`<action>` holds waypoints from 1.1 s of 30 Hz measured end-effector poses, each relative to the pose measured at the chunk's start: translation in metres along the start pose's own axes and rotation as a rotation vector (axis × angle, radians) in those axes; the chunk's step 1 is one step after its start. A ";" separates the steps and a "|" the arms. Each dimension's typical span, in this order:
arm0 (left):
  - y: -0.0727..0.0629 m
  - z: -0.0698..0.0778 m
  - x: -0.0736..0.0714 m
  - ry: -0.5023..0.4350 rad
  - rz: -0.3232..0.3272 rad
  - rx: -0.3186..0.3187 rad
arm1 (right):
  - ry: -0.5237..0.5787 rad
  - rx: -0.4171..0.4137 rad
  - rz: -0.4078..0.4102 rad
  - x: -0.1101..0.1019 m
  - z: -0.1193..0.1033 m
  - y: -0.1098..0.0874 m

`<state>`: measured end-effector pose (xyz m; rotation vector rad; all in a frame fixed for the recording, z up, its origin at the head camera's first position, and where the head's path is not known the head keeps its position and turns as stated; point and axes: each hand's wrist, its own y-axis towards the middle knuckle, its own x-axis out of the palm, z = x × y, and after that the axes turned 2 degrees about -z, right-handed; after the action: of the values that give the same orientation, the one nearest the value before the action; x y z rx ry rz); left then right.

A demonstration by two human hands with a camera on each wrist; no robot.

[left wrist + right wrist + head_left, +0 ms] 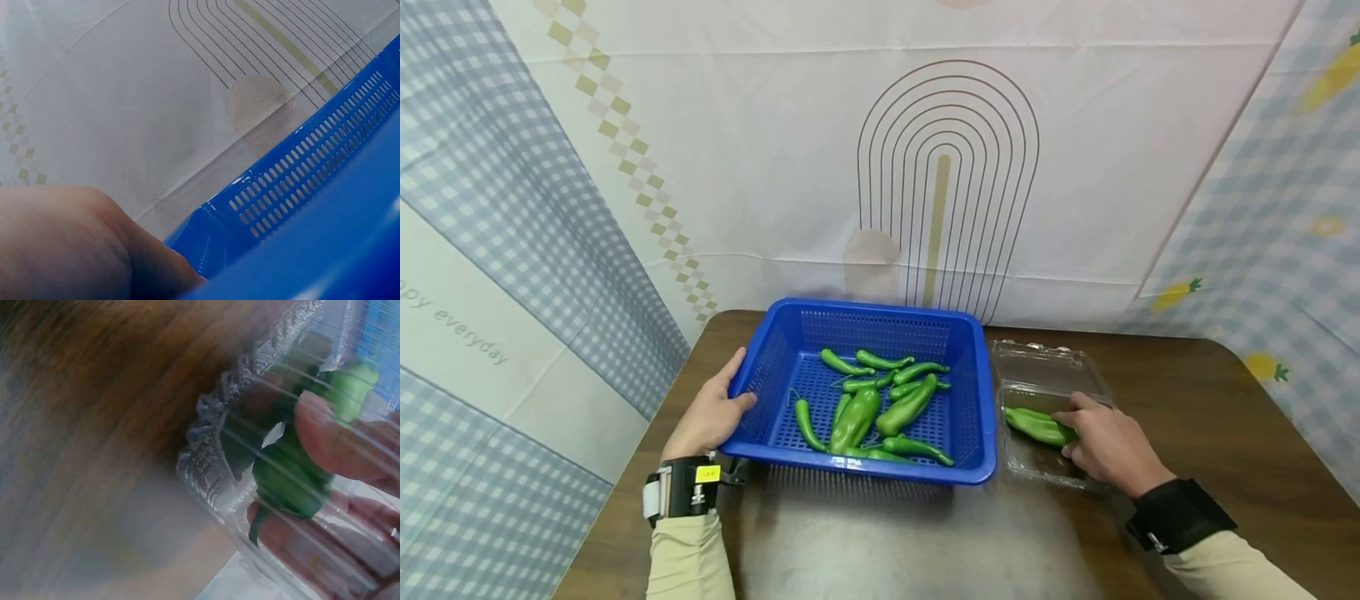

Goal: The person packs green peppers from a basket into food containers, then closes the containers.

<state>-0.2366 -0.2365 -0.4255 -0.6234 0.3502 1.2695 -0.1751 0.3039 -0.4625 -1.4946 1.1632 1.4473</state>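
Note:
My left hand (711, 412) grips the left rim of a blue perforated plastic basket (988, 400), thumb over the edge; its fingers are mostly hidden in the left wrist view. Inside the basket lie several green peppers (906, 406), some slim and curved, some broad. To the right stands a clear plastic clamshell box (1045, 475) with its lid (1037, 367) folded back. My right hand (1112, 442) is inside the box, with thumb and fingers around a green pepper (1037, 425). The right wrist view shows this pepper (294, 475) through the clear box wall.
Basket and box stand on a dark brown wooden table (1180, 400), with a shiny, light-reflecting surface (895, 542) in front. A patterned white cloth (760, 150) hangs directly behind, and checked cloth (542, 208) hangs on the left.

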 end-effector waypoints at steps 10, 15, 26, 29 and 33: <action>0.000 -0.001 0.001 -0.013 0.002 0.004 | -0.003 -0.024 -0.015 -0.003 0.002 0.002; -0.001 -0.002 0.000 -0.024 0.013 -0.007 | -0.029 -0.046 -0.016 -0.006 0.000 0.005; -0.002 -0.002 0.001 -0.011 0.008 0.005 | -0.060 0.000 -0.004 -0.018 -0.005 -0.001; -0.002 -0.001 0.001 -0.017 0.010 0.007 | -0.059 0.000 0.036 -0.026 -0.010 0.002; -0.001 -0.001 0.002 -0.023 0.009 0.010 | -0.030 -0.010 0.121 -0.040 -0.020 0.013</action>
<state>-0.2348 -0.2359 -0.4272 -0.5991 0.3401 1.2821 -0.1796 0.2857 -0.4194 -1.4251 1.2482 1.5535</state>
